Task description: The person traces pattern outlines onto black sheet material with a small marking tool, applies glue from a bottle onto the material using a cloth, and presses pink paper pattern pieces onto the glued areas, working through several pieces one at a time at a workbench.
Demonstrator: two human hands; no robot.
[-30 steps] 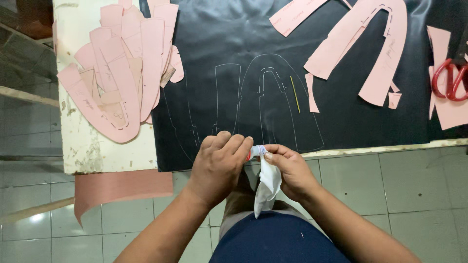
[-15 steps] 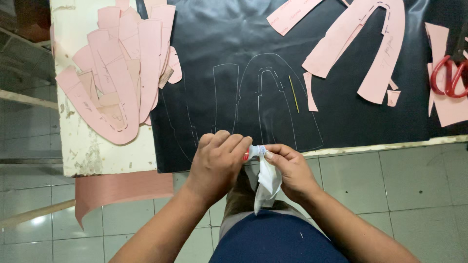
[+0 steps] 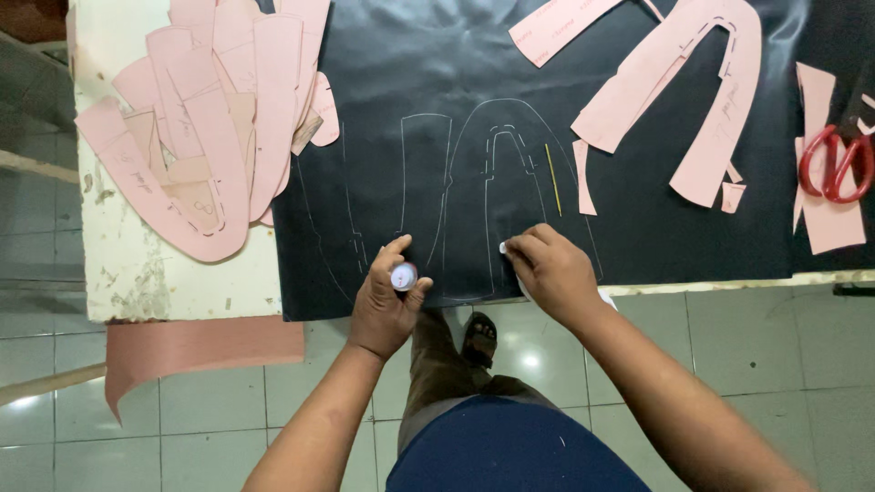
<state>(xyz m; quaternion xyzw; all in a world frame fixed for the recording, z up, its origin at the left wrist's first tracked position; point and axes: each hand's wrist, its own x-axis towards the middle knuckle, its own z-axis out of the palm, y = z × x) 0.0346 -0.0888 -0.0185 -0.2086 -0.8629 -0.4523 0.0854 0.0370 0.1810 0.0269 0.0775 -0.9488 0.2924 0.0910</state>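
On the far left, a stack of pink paper patterns (image 3: pixel 196 155) is lying on the white table (image 3: pixel 137 273), partly overlapping the black leather sheet (image 3: pixel 437 73). Below the table edge, a pink strip (image 3: pixel 196 351) is hanging. The left hand (image 3: pixel 383 301) is closing its fingers around a small round container w/ pink-white cap (image 3: pixel 403 275), at the sheet's near edge. Chalk-like outlines (image 3: pixel 492 173) are showing in the middle of the sheet. The right hand (image 3: pixel 551 273) is pinching a white cloth (image 3: pixel 504 248) and pressing it on the sheet, approx. at the outline bottom. A thin yellow stick (image 3: pixel 553 179) is lying just beside. Further right, a curved pink pattern (image 3: pixel 702 100), then red scissors (image 3: pixel 837 164) are resting.
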